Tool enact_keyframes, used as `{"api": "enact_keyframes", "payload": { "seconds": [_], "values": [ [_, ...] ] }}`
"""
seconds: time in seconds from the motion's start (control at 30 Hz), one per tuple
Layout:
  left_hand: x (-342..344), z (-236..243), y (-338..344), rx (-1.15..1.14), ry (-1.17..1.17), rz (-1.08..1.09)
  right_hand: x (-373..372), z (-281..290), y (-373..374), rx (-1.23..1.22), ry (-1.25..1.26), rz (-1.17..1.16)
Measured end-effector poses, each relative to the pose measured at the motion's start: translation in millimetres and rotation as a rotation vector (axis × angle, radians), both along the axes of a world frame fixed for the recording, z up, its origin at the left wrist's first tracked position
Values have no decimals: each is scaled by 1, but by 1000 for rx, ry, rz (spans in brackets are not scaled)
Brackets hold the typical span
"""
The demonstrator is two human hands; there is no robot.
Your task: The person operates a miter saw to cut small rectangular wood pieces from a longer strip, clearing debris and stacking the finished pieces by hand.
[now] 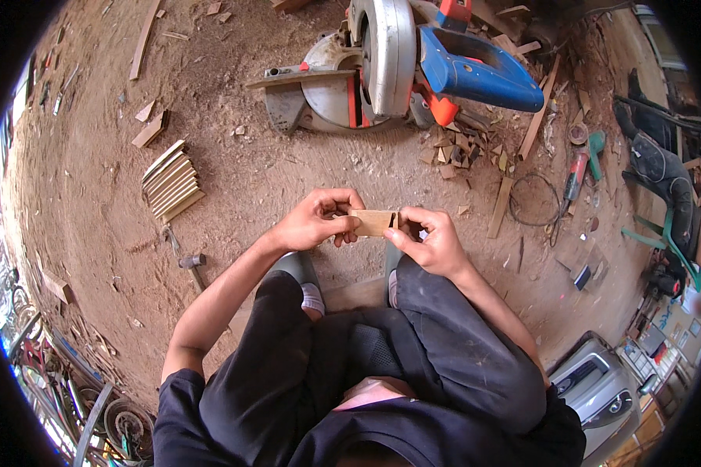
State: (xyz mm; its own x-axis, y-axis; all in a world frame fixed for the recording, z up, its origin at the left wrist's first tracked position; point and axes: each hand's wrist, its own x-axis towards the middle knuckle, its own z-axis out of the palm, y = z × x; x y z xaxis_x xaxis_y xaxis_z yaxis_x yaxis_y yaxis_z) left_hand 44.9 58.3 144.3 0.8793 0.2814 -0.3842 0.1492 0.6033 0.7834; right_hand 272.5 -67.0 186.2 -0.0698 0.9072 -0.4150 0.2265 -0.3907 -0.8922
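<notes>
I hold a small flat wooden piece (372, 222) level in front of me, above my knees. My left hand (313, 221) grips its left end with thumb and fingers. My right hand (431, 240) pinches its right end, where something small and dark shows between the fingers; I cannot tell what it is. Both forearms come up from the lower edge over my dark trousers.
A mitre saw (397, 66) with a blue handle stands on the dirt floor ahead. Wood offcuts (459, 148) lie beside it. A stack of thin wooden slats (171, 183) and a hammer (188, 261) lie to the left. A red hand tool with a cable (575, 177) lies to the right.
</notes>
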Motion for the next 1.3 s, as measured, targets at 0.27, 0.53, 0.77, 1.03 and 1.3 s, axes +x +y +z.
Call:
{"api": "enact_keyframes", "payload": {
  "seconds": [0.27, 0.53, 0.77, 1.03, 1.3],
  "values": [
    [-4, -14, -7, -78, 22, 48, 2, -1, 2, 93, 151, -72],
    [3, -13, -14, 0, -40, 5, -2, -7, -1, 82, -103, 0],
    [10, 11, -13, 136, 58, -232, -4, -9, -6, 152, -115, 24],
    [5, -4, -21, 96, -80, -134, -7, -11, -8, 274, -154, 84],
    [0, 15, -15, -337, -51, -61, 14, -9, -15, 97, 259, -107]
  ]
}}
